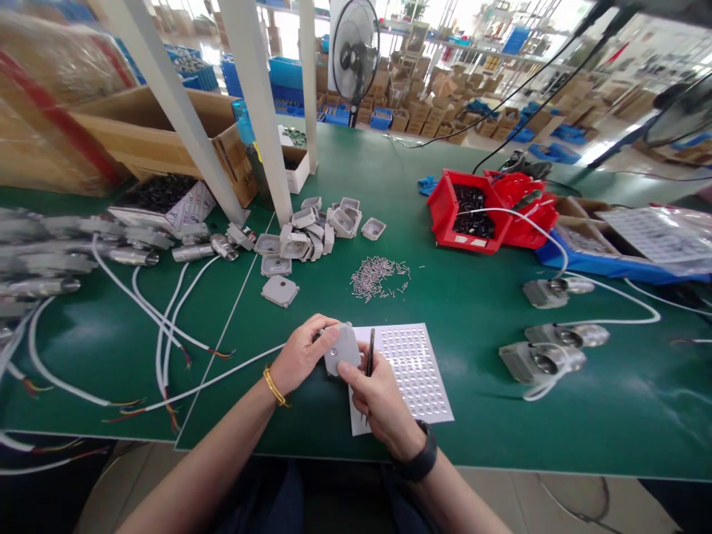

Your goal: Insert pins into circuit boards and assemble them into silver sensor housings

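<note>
Head view, lower centre of the frame: my left hand (300, 356) is closed around a small grey housing (341, 348), fingers wrapped over its upper edge. My right hand (378, 397) touches the housing's lower corner with its thumb and grips dark tweezers (370, 352) upright between curled fingers. Directly beneath lies a white perforated sheet (414, 371) on the green table (478, 311). Loose metal pins (378, 276) lie above, more grey housings (311, 230) further up.
</note>
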Action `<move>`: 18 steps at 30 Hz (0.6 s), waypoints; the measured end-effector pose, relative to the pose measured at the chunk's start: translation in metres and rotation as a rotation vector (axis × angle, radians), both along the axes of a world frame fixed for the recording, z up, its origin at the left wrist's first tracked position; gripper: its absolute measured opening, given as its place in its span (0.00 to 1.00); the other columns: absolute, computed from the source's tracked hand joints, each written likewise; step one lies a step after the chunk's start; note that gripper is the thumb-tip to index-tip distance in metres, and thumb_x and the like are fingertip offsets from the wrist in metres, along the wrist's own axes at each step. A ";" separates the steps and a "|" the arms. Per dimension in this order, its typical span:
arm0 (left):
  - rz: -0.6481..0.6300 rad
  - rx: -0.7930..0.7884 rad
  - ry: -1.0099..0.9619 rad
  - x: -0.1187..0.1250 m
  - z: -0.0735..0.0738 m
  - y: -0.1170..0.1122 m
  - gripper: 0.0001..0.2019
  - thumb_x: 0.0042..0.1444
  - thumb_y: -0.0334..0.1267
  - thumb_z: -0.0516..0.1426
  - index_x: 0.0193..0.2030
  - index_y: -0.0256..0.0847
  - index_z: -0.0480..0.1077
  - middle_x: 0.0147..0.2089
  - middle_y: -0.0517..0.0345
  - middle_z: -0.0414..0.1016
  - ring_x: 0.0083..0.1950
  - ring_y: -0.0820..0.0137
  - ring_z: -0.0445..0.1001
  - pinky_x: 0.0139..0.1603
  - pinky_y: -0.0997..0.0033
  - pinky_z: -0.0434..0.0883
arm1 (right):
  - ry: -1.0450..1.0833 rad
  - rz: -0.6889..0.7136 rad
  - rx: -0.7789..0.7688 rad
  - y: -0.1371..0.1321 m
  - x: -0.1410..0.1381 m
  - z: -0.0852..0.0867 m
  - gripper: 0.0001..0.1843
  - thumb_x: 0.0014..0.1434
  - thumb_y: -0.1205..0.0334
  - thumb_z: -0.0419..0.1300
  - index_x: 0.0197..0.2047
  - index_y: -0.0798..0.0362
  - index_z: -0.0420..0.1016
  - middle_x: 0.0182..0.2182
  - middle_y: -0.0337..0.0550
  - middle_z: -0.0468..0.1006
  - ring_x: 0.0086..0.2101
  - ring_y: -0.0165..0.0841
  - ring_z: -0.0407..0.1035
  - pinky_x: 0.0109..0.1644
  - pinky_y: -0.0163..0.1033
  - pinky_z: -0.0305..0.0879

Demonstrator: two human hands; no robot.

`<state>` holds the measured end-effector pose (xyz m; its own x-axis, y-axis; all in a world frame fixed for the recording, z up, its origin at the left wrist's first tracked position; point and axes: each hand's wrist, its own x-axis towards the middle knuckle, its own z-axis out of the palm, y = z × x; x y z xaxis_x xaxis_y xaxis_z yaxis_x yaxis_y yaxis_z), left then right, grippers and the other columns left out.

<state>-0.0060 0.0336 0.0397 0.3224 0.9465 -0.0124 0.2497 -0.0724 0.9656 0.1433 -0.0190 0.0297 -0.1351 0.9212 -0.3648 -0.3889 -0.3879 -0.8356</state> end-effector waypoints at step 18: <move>0.156 0.005 0.243 -0.013 -0.045 -0.088 0.25 0.48 0.40 0.62 0.52 0.41 0.60 0.39 0.55 0.72 0.37 0.64 0.73 0.36 0.65 0.74 | -1.330 0.485 1.370 -0.003 0.042 -0.018 0.17 0.62 0.71 0.53 0.49 0.43 0.73 0.43 0.48 0.76 0.25 0.32 0.70 0.24 0.34 0.63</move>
<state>-0.0190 -0.0547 -0.0049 0.1610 0.9847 -0.0665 0.4819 -0.0197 0.8760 0.1853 -0.0217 0.0118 -0.7079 0.6001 0.3725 0.5517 0.7991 -0.2390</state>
